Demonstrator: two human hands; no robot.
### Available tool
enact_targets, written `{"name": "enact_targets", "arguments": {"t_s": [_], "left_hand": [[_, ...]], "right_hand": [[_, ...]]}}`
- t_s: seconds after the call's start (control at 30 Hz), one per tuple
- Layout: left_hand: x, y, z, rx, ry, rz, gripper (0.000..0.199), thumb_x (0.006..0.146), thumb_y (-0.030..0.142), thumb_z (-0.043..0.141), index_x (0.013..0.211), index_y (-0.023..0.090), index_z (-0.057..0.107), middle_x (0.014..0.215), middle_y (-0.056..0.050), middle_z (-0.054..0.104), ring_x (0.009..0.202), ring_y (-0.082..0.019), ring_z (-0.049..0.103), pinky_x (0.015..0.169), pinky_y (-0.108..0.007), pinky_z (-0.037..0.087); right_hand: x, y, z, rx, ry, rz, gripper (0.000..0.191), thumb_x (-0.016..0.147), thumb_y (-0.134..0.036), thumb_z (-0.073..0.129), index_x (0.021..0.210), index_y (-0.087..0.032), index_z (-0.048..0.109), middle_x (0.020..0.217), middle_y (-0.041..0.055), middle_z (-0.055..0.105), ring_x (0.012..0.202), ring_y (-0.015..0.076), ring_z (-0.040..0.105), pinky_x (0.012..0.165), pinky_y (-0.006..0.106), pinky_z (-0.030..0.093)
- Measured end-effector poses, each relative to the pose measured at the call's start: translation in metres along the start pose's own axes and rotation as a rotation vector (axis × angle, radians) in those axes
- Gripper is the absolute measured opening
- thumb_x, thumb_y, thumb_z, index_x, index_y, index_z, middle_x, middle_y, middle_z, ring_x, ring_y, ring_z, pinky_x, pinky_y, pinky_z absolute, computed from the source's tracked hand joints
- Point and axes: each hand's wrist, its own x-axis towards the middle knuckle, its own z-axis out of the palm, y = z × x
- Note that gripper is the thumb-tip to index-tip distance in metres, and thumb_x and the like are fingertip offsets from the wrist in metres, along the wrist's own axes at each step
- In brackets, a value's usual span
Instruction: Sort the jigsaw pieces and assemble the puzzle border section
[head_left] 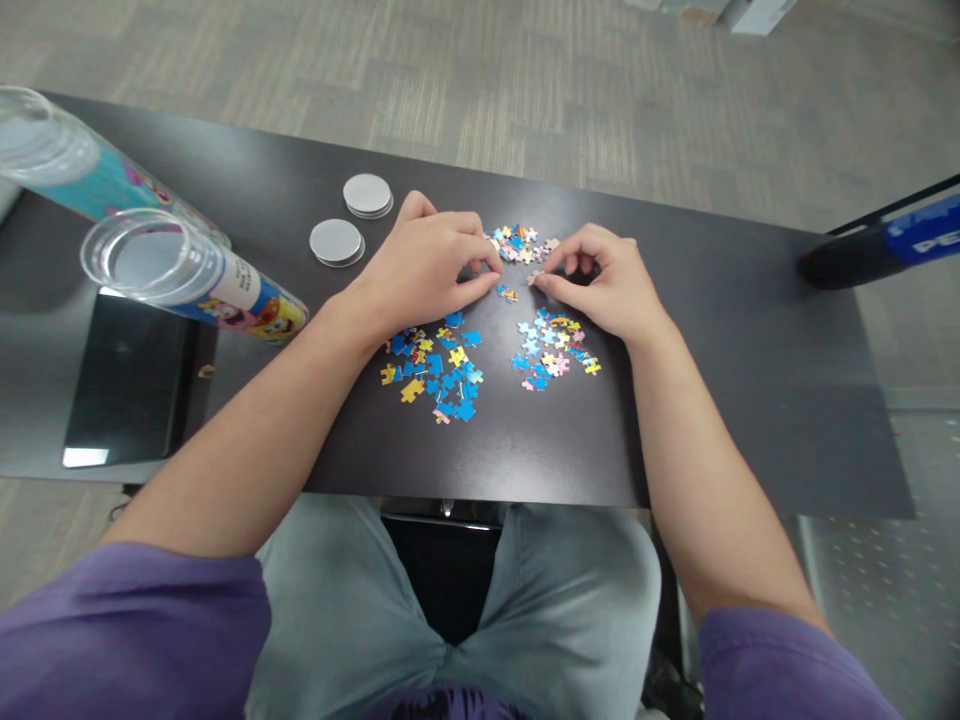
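Note:
My right hand (600, 275) pinches a small pale jigsaw piece (534, 278) between thumb and forefinger, just above the dark table. Opposite it, my left hand (442, 260) is closed, its thumb and forefinger tips brought together; whatever may be between them is too small to make out. A few jigsaw pieces (508, 293) lie between the hands. Beyond the fingertips is a pile of mixed pieces (517, 243), partly covered by my left hand. Mostly blue and yellow pieces (439, 370) are spread below my left hand. Another cluster of pieces (551, 348) lies below my right hand.
Two clear-topped printed tubes (202, 275) stand at the left. Round silver lids (337, 242) lie beyond my left forearm. A black tablet-like slab (127, 380) rests at the left, and a dark bottle with a blue label (892, 240) stands at the right edge.

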Motion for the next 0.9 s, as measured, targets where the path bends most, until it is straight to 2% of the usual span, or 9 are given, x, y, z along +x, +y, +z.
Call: {"name": "enact_targets", "arguments": {"t_s": [0.13, 0.23, 0.33, 0.5, 0.63, 0.77, 0.83, 0.9], "left_hand": [[0.000, 0.002, -0.001, -0.008, -0.003, -0.008, 0.023, 0.118, 0.037, 0.076, 0.116, 0.035, 0.100, 0.112, -0.006, 0.093, 0.107, -0.032, 0.084, 0.118, -0.063, 0.052], [0.000, 0.001, 0.000, -0.018, -0.001, -0.010, 0.021, 0.116, 0.037, 0.078, 0.116, 0.036, 0.100, 0.111, -0.005, 0.094, 0.106, -0.032, 0.084, 0.118, -0.062, 0.052], [0.001, -0.001, 0.001, -0.018, -0.027, -0.004, 0.022, 0.116, 0.037, 0.079, 0.119, 0.036, 0.100, 0.113, -0.005, 0.094, 0.108, -0.032, 0.083, 0.120, -0.063, 0.051], [0.001, -0.001, 0.004, -0.025, -0.058, 0.009, 0.021, 0.115, 0.038, 0.082, 0.120, 0.038, 0.102, 0.112, -0.005, 0.092, 0.110, -0.033, 0.082, 0.121, -0.063, 0.047], [0.001, 0.000, 0.006, -0.060, -0.068, 0.011, 0.020, 0.114, 0.035, 0.083, 0.117, 0.037, 0.103, 0.110, -0.004, 0.090, 0.111, -0.032, 0.083, 0.123, -0.062, 0.045], [0.000, 0.000, 0.009, -0.075, -0.081, 0.047, 0.021, 0.115, 0.037, 0.084, 0.120, 0.039, 0.104, 0.109, -0.001, 0.090, 0.106, -0.028, 0.081, 0.123, -0.060, 0.045], [0.000, -0.001, 0.011, -0.078, -0.078, 0.069, 0.020, 0.115, 0.037, 0.085, 0.122, 0.041, 0.104, 0.110, -0.001, 0.090, 0.100, -0.025, 0.079, 0.122, -0.059, 0.046], [-0.001, 0.000, 0.013, -0.072, -0.079, 0.091, 0.020, 0.115, 0.038, 0.087, 0.124, 0.041, 0.104, 0.112, -0.001, 0.090, 0.099, -0.024, 0.078, 0.120, -0.058, 0.046]], "right_hand": [[-0.001, -0.004, -0.007, 0.027, -0.091, -0.081, 0.014, 0.094, -0.033, 0.098, 0.099, -0.033, 0.085, 0.103, 0.0044, 0.080, 0.093, 0.0318, 0.071, 0.116, 0.064, 0.056], [-0.002, -0.008, -0.009, 0.017, -0.138, -0.078, 0.008, 0.095, -0.032, 0.092, 0.101, -0.034, 0.086, 0.104, 0.0046, 0.082, 0.097, 0.0331, 0.073, 0.120, 0.064, 0.055], [-0.001, -0.009, -0.008, -0.012, -0.094, -0.022, 0.007, 0.099, -0.029, 0.084, 0.103, -0.035, 0.087, 0.103, 0.0040, 0.083, 0.093, 0.0326, 0.073, 0.122, 0.064, 0.055], [-0.001, -0.007, -0.001, -0.029, -0.081, -0.034, 0.005, 0.103, -0.037, 0.091, 0.103, -0.032, 0.088, 0.099, 0.0034, 0.080, 0.090, 0.0308, 0.071, 0.119, 0.064, 0.053], [-0.002, -0.008, 0.001, -0.052, -0.078, -0.033, 0.021, 0.103, -0.044, 0.105, 0.106, -0.032, 0.088, 0.108, 0.0049, 0.081, 0.101, 0.0329, 0.073, 0.124, 0.067, 0.051], [-0.002, 0.000, -0.003, -0.054, -0.054, -0.027, 0.033, 0.098, -0.050, 0.113, 0.111, -0.034, 0.088, 0.129, 0.0108, 0.082, 0.124, 0.0435, 0.076, 0.122, 0.070, 0.056], [-0.001, 0.007, -0.005, -0.015, -0.015, -0.050, 0.031, 0.102, -0.051, 0.110, 0.114, -0.034, 0.087, 0.135, 0.0140, 0.081, 0.128, 0.0449, 0.074, 0.119, 0.069, 0.059], [-0.001, 0.013, -0.005, 0.006, 0.043, -0.051, 0.024, 0.110, -0.050, 0.103, 0.115, -0.034, 0.086, 0.134, 0.0146, 0.081, 0.125, 0.0425, 0.073, 0.117, 0.068, 0.060]]}}
